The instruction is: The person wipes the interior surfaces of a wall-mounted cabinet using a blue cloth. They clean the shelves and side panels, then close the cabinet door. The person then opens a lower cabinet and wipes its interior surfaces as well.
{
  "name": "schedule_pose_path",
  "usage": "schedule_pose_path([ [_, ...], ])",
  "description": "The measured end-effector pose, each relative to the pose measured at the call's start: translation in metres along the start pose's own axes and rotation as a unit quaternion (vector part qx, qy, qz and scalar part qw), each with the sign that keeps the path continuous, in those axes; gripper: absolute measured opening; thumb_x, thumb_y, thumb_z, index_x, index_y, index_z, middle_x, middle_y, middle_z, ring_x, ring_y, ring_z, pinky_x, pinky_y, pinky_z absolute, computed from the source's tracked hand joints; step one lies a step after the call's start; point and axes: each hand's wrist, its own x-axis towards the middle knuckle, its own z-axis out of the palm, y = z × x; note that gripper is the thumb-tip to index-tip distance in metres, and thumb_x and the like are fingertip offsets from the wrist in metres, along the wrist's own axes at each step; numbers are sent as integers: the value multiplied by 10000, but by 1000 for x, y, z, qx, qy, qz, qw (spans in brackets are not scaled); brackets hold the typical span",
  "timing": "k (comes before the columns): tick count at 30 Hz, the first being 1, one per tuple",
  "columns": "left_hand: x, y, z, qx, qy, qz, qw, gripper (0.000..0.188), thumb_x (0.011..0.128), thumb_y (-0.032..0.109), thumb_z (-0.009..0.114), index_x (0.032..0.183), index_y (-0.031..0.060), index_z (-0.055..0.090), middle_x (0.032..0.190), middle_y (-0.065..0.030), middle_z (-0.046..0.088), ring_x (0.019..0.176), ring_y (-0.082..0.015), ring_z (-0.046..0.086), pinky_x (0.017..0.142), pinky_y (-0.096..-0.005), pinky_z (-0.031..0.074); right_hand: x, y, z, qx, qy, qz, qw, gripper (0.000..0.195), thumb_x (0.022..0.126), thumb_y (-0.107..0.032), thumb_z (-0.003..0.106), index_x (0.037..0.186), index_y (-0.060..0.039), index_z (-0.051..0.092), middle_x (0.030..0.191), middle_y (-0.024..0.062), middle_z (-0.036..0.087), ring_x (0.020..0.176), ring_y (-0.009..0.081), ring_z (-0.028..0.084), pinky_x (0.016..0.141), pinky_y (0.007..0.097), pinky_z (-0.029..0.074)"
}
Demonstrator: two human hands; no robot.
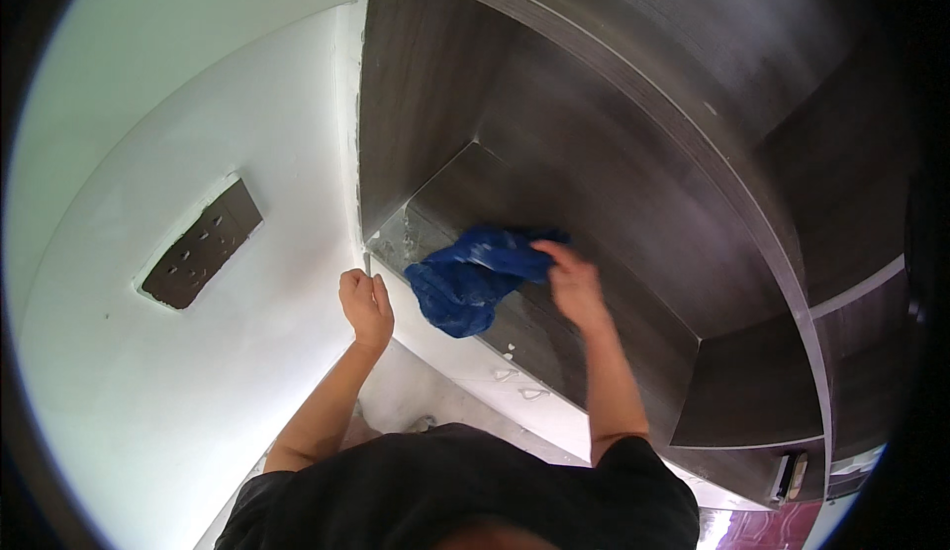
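Observation:
My right hand [577, 286] grips the right end of a crumpled blue cloth [464, 283], its index finger stretched over the fabric. The cloth lies on the dark wood-grain shelf board [545, 338] of a built-in cabinet and bears whitish dust marks. Near the shelf's front left corner, close to the white wall, is my left hand [367, 309], closed in a fist. A thin grey strip [367, 261] sticks up from it, looking like the blade of a small scraper; its handle is hidden in the fingers. Pale dust smears [404, 237] mark the shelf's left end.
A dark socket panel [202, 244] is set in the white wall [297, 149] at left. White drawer fronts with handles [533, 393] run below the shelf. White crumbs [510, 352] lie by its front edge. A brush-like tool [798, 475] rests at far right. A dark upper board [631, 82] overhangs.

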Motion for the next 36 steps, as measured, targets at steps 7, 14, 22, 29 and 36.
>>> schedule_pose_path([
  [7, 24, 11, 12, -58, 5, -16, 998, 176, 879, 71, 538, 756, -53, 520, 868, -154, 483, 782, -297, 491, 682, -357, 407, -68, 41, -62, -46, -58, 223, 972, 350, 767, -13, 492, 1076, -54, 652, 1117, 175, 635, 1017, 285, 617, 902, 320, 451],
  [14, 37, 10, 27, -27, 18, 44, 999, 188, 836, 93, 571, 693, -25, 547, 828, -165, 528, 748, -343, 516, 666, -410, 417, -14, 29, -1, -133, -16, 284, 949, 680, 876, -552, 448, 1334, -50, 452, 1183, 255, 570, 1151, 385, 521, 964, 418, 407],
  [22, 42, 15, 45, 75, 14, 134, 988, 145, 805, 118, 590, 699, 19, 583, 819, -137, 560, 745, -335, 525, 618, -438, 367, 63, 37, 112, -268, 40, 210, 939, 557, 797, -430, 546, 1187, -32, 533, 1280, 309, 439, 1218, 449, 393, 973, 586, 318],
  [29, 41, 15, 48, 75, -2, 137, 988, 102, 803, 105, 598, 746, 23, 575, 861, -129, 555, 787, -316, 518, 648, -411, 355, 166, 92, 120, -41, 208, 116, 970, 220, 783, -205, 578, 816, 3, 642, 837, 237, 642, 734, 320, 631, 741, 394, 500],
  [36, 39, 13, 44, 75, 1, 123, 990, 78, 789, 86, 597, 767, 19, 563, 876, -136, 544, 757, -325, 493, 652, -415, 361, 249, 58, 152, 461, 480, -7, 746, 241, 833, -98, 547, 1031, 31, 592, 927, 68, 612, 844, 176, 548, 802, 301, 440],
])
